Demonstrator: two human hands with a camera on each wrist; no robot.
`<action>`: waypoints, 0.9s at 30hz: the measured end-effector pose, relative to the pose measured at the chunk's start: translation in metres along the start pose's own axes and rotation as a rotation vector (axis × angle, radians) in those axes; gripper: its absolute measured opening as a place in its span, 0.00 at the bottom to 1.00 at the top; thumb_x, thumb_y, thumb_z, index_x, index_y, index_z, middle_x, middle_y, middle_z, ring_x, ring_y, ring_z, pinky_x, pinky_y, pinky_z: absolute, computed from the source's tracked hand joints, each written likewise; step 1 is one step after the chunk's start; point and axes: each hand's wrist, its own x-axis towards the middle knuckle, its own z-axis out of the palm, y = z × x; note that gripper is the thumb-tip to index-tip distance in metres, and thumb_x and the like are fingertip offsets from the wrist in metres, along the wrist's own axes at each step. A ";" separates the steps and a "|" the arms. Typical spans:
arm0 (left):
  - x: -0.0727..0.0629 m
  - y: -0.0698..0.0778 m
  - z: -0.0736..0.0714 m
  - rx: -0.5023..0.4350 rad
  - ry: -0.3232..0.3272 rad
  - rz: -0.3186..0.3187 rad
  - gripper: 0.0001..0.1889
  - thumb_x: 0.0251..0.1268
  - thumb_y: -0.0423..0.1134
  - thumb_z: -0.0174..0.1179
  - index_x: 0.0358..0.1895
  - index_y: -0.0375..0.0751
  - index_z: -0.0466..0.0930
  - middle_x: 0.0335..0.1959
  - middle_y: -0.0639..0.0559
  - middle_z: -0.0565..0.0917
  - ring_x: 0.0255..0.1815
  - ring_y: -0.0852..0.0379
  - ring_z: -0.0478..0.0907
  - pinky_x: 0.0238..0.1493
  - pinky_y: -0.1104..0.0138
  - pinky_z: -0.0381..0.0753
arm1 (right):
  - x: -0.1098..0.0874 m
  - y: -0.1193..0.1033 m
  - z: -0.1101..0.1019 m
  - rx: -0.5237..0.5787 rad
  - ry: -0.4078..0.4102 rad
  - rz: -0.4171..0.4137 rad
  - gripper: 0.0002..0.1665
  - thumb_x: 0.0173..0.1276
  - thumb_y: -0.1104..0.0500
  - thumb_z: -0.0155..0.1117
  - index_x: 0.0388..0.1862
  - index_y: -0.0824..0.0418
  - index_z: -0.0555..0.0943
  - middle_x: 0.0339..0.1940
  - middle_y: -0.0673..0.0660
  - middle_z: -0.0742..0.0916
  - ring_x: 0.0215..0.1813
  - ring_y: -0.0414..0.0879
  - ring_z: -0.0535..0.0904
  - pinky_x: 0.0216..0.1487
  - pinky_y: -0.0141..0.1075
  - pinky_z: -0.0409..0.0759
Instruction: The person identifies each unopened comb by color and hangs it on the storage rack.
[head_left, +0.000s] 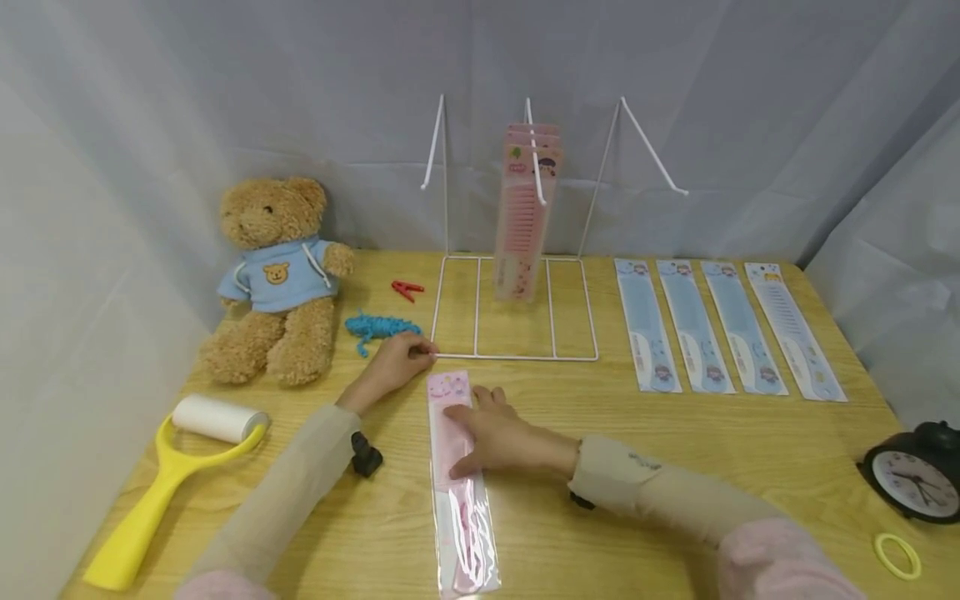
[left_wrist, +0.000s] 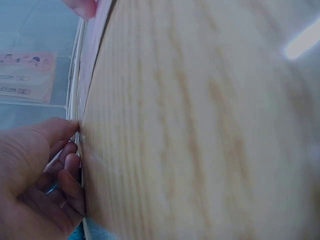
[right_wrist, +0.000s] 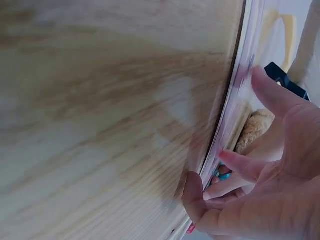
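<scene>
A pink comb in a clear packet (head_left: pixel 452 433) lies lengthwise on the table in front of the white wire rack (head_left: pixel 517 358). My right hand (head_left: pixel 502 435) rests over it with spread fingers; thumb and forefinger touch the packet, while other fingers reach past its right edge to the table. In the right wrist view, the right hand (right_wrist: pixel 265 175) shows the same spread. At the rack's front left corner, my left hand (head_left: pixel 393 367) pinches the wire between thumb and fingertips. The left wrist view has this hand (left_wrist: pixel 42 175) at the wire. Pink packeted combs (head_left: pixel 522 225) hang from the rack's middle hook.
Several blue packeted combs (head_left: pixel 648 333) lie in a row at right. A teddy bear (head_left: pixel 281 275), red clip (head_left: pixel 407 289), blue toy (head_left: pixel 378 326) and yellow-handled roller (head_left: pixel 172 475) are on the left. A black clock (head_left: pixel 915 479) and yellow ring (head_left: pixel 897 557) stand far right.
</scene>
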 end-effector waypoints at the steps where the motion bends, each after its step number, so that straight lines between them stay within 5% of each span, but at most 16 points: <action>1: 0.000 0.000 0.000 0.001 -0.001 0.000 0.06 0.64 0.31 0.60 0.39 0.31 0.84 0.38 0.39 0.83 0.43 0.43 0.79 0.49 0.52 0.76 | 0.000 -0.001 0.001 0.005 0.001 0.009 0.49 0.47 0.46 0.78 0.68 0.55 0.69 0.71 0.69 0.61 0.66 0.60 0.57 0.62 0.54 0.66; 10: 0.001 0.000 0.001 0.001 0.005 0.005 0.06 0.63 0.30 0.60 0.38 0.30 0.83 0.37 0.38 0.83 0.43 0.43 0.78 0.49 0.52 0.76 | 0.000 -0.011 0.003 0.025 0.011 0.031 0.46 0.45 0.58 0.78 0.65 0.59 0.71 0.64 0.69 0.68 0.57 0.60 0.64 0.50 0.46 0.75; 17: 0.001 -0.001 0.000 0.005 0.003 0.006 0.06 0.63 0.30 0.60 0.39 0.30 0.83 0.38 0.38 0.83 0.44 0.43 0.78 0.49 0.52 0.76 | 0.002 -0.012 0.004 0.038 0.024 0.053 0.44 0.43 0.61 0.78 0.63 0.60 0.73 0.57 0.66 0.71 0.47 0.53 0.65 0.40 0.37 0.73; 27: 0.001 0.000 0.001 0.000 0.005 0.003 0.06 0.63 0.30 0.60 0.38 0.30 0.84 0.38 0.38 0.83 0.43 0.43 0.79 0.48 0.52 0.76 | 0.002 -0.004 0.004 0.189 0.065 0.071 0.44 0.42 0.63 0.79 0.62 0.63 0.72 0.57 0.66 0.68 0.51 0.55 0.70 0.49 0.45 0.75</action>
